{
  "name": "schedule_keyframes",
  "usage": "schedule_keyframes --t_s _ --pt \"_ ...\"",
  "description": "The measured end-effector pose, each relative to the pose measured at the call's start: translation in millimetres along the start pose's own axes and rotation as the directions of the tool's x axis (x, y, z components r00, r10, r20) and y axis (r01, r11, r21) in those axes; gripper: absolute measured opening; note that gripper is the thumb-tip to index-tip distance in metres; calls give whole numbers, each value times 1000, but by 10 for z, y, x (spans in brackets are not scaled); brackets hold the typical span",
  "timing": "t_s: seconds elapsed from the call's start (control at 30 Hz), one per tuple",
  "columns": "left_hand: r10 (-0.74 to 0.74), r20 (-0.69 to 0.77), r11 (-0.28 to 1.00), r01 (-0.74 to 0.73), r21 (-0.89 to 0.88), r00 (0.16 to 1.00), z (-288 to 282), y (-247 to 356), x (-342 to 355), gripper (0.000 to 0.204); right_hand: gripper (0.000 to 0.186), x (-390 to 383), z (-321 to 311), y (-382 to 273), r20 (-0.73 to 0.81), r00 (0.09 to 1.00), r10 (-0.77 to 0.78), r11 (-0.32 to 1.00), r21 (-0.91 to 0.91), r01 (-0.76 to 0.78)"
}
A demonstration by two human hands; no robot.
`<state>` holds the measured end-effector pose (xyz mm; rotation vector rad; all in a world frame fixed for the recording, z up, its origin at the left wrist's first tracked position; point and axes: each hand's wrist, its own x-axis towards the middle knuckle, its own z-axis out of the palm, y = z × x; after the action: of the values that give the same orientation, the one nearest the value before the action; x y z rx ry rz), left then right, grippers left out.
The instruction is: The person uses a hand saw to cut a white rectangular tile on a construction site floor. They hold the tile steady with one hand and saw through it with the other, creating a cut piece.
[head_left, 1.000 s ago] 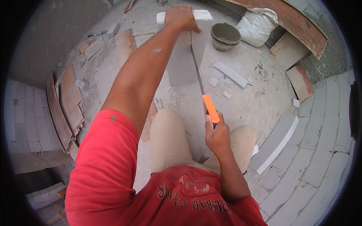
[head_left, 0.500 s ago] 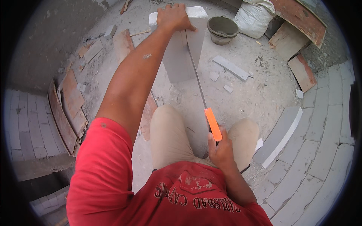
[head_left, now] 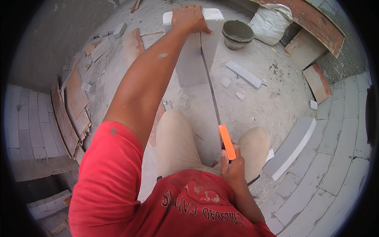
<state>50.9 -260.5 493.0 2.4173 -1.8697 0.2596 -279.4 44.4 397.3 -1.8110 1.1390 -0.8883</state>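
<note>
Dusty floor (head_left: 282, 104), saw (head_left: 226, 140) in grey block (head_left: 190, 65)

The single view is from the left of two wide fisheye cameras worn side by side on the person's head, facing steeply down and somewhat forward. Closest to the lens is the red shirt (head_left: 173, 215), filling six o'clock; the right hand (head_left: 233, 170) sits farther out toward five o'clock, and the left hand (head_left: 189, 19) well away at twelve. The floor (head_left: 276, 104) spreads beyond the knees. A plastered wall (head_left: 55, 51) at ten o'clock and a block wall (head_left: 329, 170) at four curve inside the round black rim.
</note>
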Motion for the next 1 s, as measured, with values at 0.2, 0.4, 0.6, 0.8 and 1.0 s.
schedule_keyframes --t_s 0.2,0.4,0.6,0.8,1.0 --pt "57 -51 998 -59 -33 997 -56 294 78 113 37 1778 363 9 12 992 124 968 -221 -119" --pt "11 -14 1000 -11 -23 1000 -66 30 60 108 28 546 259 170 15 999 29 994 -104 -28" --pt "18 -7 999 -19 -37 1000 -60 49 33 104 29 850 262 140 34 994 104 982 -159 -98" --pt "22 -15 999 -23 -38 1000 11 108 -58 103 46 2164 492 -175 113 983 145 953 -282 -108" --pt "33 -36 998 -35 -55 999 -13 143 -34 103 47 1328 410 -114 99 957 272 924 -304 -232"
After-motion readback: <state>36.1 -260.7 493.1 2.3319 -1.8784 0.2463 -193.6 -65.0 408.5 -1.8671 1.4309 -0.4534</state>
